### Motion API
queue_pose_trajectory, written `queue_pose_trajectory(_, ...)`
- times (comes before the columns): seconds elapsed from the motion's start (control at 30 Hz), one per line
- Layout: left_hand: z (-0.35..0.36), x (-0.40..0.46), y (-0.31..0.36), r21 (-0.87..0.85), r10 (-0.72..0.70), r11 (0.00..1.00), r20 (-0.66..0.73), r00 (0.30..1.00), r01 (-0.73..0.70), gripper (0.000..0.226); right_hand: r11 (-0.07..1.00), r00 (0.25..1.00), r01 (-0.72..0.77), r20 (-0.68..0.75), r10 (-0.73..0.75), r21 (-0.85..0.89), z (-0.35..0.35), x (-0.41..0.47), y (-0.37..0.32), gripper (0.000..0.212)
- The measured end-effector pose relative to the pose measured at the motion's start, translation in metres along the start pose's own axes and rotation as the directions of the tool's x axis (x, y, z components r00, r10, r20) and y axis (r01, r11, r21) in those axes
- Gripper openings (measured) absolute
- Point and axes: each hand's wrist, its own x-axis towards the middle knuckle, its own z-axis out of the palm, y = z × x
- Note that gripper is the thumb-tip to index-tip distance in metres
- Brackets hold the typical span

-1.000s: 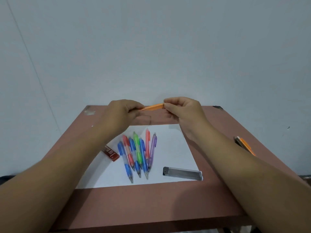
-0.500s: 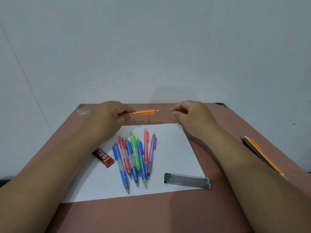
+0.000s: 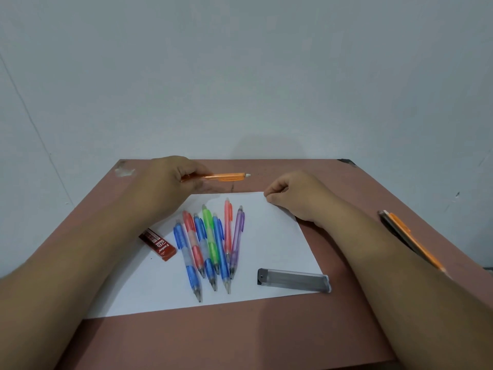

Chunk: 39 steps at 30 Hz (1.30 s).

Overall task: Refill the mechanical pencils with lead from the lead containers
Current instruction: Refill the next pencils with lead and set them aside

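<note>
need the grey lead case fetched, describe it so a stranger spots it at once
On the white paper sheet, look at the near right corner. The grey lead case lies flat there, alone, right of the pencil row; unlike the short red lead case, it is long and translucent grey.

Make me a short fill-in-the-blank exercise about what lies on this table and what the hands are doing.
1. The left hand holds an ____ pencil.
2. The grey lead case lies at the paper's near ____ corner.
3. The red lead case lies ____ of the row of pencils.
4. The right hand rests at the paper's ____ right corner.

Missing words: orange; right; left; far
</note>
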Motion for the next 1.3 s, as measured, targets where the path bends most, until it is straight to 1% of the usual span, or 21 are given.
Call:
queue_pose_trajectory(0.1,0.0,-0.001,0.0,-0.006,0.004,1.0,-0.004,1.0,-0.004,0.024,0.998,1.0,-0.029,0.008,0.029,0.056,0.001,0.0,0.0,0.014)
queue_pose_trajectory(0.23,0.0,-0.001,0.001,-0.014,0.007,1.0,0.003,1.0,-0.007,0.022,0.995,0.999,-0.053,0.016,0.052,0.089,0.002,0.0,-0.001,0.012)
queue_pose_trajectory(0.57,0.001,0.0,0.003,-0.014,-0.01,1.0,-0.003,1.0,0.01,0.025,0.984,0.996,-0.087,0.007,0.087,0.158,0.003,-0.002,-0.004,0.011)
queue_pose_trajectory(0.67,0.002,0.0,0.002,-0.005,-0.005,1.0,0.005,1.0,0.005,0.025,0.981,0.997,-0.081,0.006,0.081,0.177,0.002,-0.003,-0.005,0.016)
queue_pose_trajectory(0.77,0.001,0.0,0.002,-0.007,0.003,1.0,0.005,1.0,-0.003,0.025,0.973,0.997,-0.019,-0.067,0.036,0.232,0.001,-0.004,-0.008,0.019)
queue_pose_trajectory(0.83,0.001,0.0,0.001,-0.007,0.012,1.0,0.01,1.0,-0.012,0.025,0.965,0.991,0.064,-0.131,-0.032,0.254,0.0,-0.004,-0.012,0.014)
queue_pose_trajectory(0.9,0.001,0.001,0.001,-0.012,0.02,1.0,0.015,1.0,-0.02,0.024,0.953,0.981,0.144,-0.164,-0.102,0.268,0.001,-0.005,-0.016,0.01)
queue_pose_trajectory(0.97,0.002,0.001,0.001,-0.018,0.026,1.0,0.016,1.0,-0.026,0.024,0.937,0.972,0.191,-0.188,-0.14,0.293,0.001,-0.006,-0.019,0.005)
queue_pose_trajectory(1.0,0.002,0.001,0.001,-0.019,0.027,0.999,0.017,0.999,-0.027,0.024,0.93,0.967,0.212,-0.201,-0.155,0.299,0.001,-0.005,-0.019,0.007)
queue_pose_trajectory(1.07,0.002,0.0,0.003,-0.019,0.031,0.999,0.023,0.999,-0.031,0.024,0.925,0.962,0.23,-0.216,-0.169,0.303,0.002,-0.005,-0.018,0.014)
queue_pose_trajectory(1.1,0.002,0.0,0.004,-0.02,0.032,0.999,0.026,0.999,-0.032,0.024,0.924,0.961,0.232,-0.216,-0.171,0.304,0.002,-0.004,-0.018,0.014)
queue_pose_trajectory(1.3,0.002,0.0,0.004,-0.019,0.024,1.0,0.017,1.0,-0.023,0.024,0.941,0.965,0.21,-0.21,-0.156,0.264,0.0,-0.003,-0.016,0.007)
